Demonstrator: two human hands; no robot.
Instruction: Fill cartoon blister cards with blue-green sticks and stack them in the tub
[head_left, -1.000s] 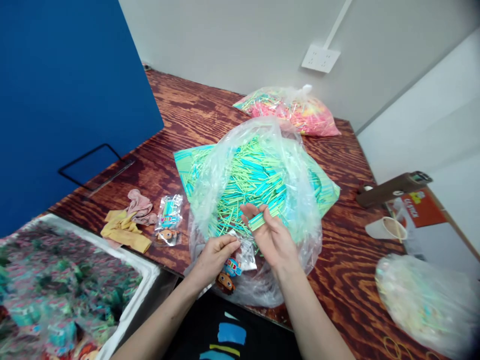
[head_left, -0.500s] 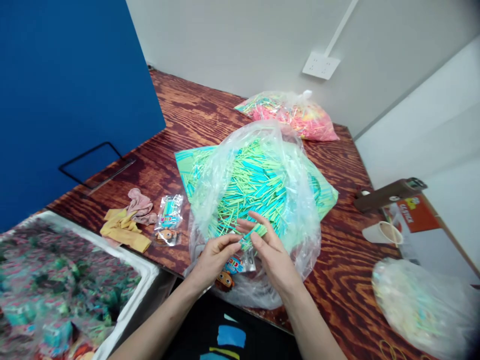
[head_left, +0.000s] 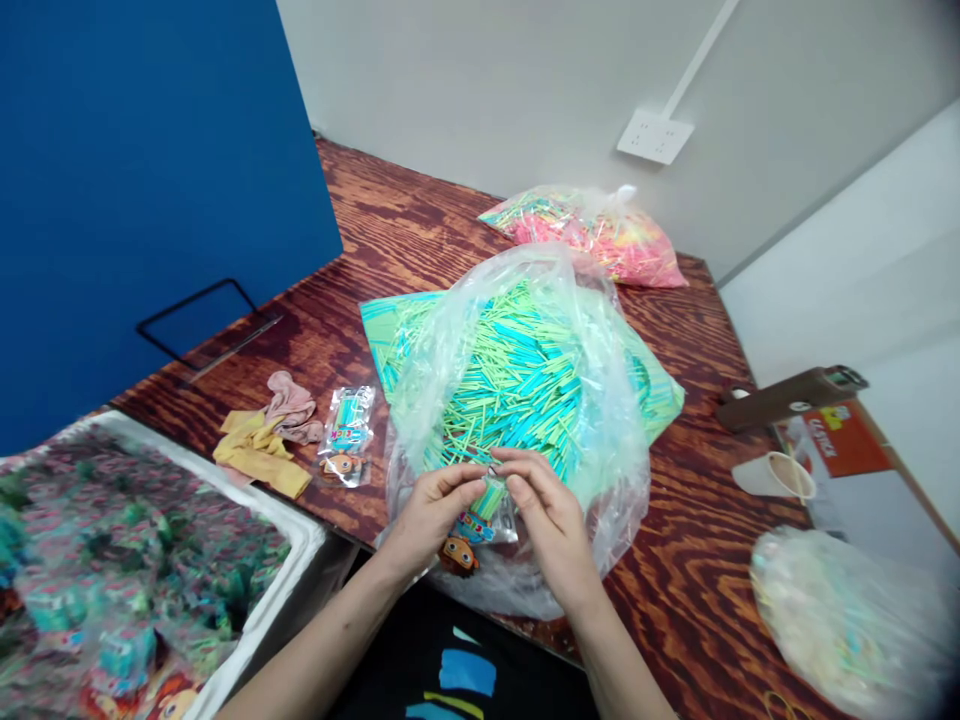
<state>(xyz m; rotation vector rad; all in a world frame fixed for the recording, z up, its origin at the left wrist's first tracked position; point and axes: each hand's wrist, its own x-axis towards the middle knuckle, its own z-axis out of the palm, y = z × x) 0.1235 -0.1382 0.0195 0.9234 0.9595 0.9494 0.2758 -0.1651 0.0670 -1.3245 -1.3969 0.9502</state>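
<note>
My left hand [head_left: 429,518] and my right hand [head_left: 551,520] are both closed, pinching the top edge of a small clear printed packet [head_left: 477,532] between thumbs and fingers. A short bundle of green and blue sticks [head_left: 491,498] shows inside its upper part, and a cartoon face is printed at its lower end. Just beyond my hands is a large open plastic bag [head_left: 435,400], its edges rolled outward. Loose green and blue sticks [head_left: 517,365] fill it. To the left, a similar filled packet [head_left: 347,437] lies flat on the table.
Pink and yellow finger cots or gloves [head_left: 259,452] lie left on the wood-grain table [head_left: 405,215]. A white foam box [head_left: 296,545] of packets stands lower left. A tied bag of pink sticks [head_left: 592,235] is behind; a paper cup [head_left: 772,475], brown flask [head_left: 787,400] and another plastic bag [head_left: 832,610] are right.
The green sticks have gone from between my fingers down into the packet. My right hand's fingers have closed in, and both hands now meet at the packet's top edge.
</note>
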